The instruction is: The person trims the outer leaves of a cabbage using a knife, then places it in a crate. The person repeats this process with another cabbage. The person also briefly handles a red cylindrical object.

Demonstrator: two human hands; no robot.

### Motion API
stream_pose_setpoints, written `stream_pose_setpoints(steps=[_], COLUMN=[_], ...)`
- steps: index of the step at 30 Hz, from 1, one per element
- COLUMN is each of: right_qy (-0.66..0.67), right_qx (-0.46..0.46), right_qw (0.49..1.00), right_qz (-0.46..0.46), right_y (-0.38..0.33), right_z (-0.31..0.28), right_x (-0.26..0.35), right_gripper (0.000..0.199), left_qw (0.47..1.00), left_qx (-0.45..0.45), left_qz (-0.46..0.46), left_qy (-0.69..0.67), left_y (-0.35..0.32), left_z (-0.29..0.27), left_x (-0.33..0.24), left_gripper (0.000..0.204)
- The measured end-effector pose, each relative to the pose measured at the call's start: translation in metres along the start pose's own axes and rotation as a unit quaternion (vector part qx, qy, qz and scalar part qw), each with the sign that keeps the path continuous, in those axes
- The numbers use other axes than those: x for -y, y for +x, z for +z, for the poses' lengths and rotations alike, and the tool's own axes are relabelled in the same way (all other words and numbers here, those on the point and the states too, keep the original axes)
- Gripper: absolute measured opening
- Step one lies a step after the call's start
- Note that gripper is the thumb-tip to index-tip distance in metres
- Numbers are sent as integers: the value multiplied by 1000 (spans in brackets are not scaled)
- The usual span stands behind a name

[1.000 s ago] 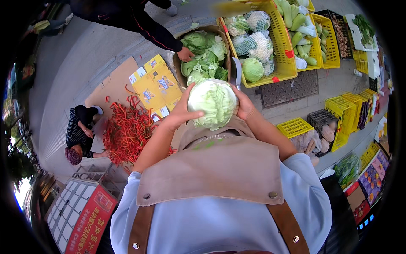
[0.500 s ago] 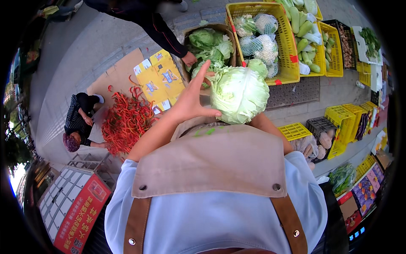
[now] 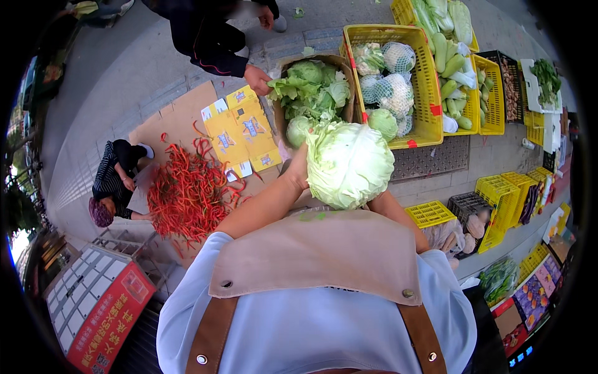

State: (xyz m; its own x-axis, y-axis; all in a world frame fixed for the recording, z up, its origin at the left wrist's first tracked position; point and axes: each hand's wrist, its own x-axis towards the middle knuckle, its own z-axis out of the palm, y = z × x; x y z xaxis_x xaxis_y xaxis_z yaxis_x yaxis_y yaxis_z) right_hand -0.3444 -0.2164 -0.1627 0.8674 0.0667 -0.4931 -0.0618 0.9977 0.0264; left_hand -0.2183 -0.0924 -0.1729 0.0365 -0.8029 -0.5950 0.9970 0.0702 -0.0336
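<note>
A large pale green cabbage (image 3: 351,165) is held up in front of my apron, between my two hands. My left hand (image 3: 299,169) lies against its left side, with the fingers hidden behind it. From the right, my right hand (image 3: 377,201) reaches under the cabbage, and the leaves cover nearly all of it. Just beyond stands a cardboard box (image 3: 351,93) of cabbages and loose leaves (image 3: 333,93). Another person's hand (image 3: 257,80) grips a leaf at that box's left edge.
A yellow crate (image 3: 430,81) of netted cauliflowers stands beside the box. Red chillies (image 3: 187,193) are heaped on cardboard to the left, where a crouching person (image 3: 115,177) reaches in. More crates (image 3: 498,187) line the right. A flattened yellow carton (image 3: 246,128) lies near the chillies.
My left hand, spread beside the cabbage before, is now against its side and partly behind it. The cabbage sits slightly lower in view. The other person's hand has drawn left with a leaf.
</note>
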Motion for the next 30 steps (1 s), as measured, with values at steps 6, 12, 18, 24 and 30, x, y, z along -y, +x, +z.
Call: stream_pose_setpoints(steps=[6,12,18,24,30], right_qy=[-257,-467,-789,-913,-899], right_qx=[-231,-373,-76,56,90], right_qw=[935,763,398,245,200], right_qz=[-83,-246,-461,-322,-379], right_y=[-13,-36,-62,-49,-40], right_z=[-8,33,124,176,185], right_x=[11,11,8,-19,-33], right_gripper=[33,20,46,68,53], left_qw=[993,994,989,982,966], left_qx=[49,102,147,146,197], left_qz=[-55,-15,-15,-61,-19], left_qy=[-93,-45,-30,101,168], left_y=[-3,-15,-44,-35,-46], left_z=[-2,16,53,44,40], left_x=[1,-20,-48,-55,-71], left_gripper=[61,55,49,43,43])
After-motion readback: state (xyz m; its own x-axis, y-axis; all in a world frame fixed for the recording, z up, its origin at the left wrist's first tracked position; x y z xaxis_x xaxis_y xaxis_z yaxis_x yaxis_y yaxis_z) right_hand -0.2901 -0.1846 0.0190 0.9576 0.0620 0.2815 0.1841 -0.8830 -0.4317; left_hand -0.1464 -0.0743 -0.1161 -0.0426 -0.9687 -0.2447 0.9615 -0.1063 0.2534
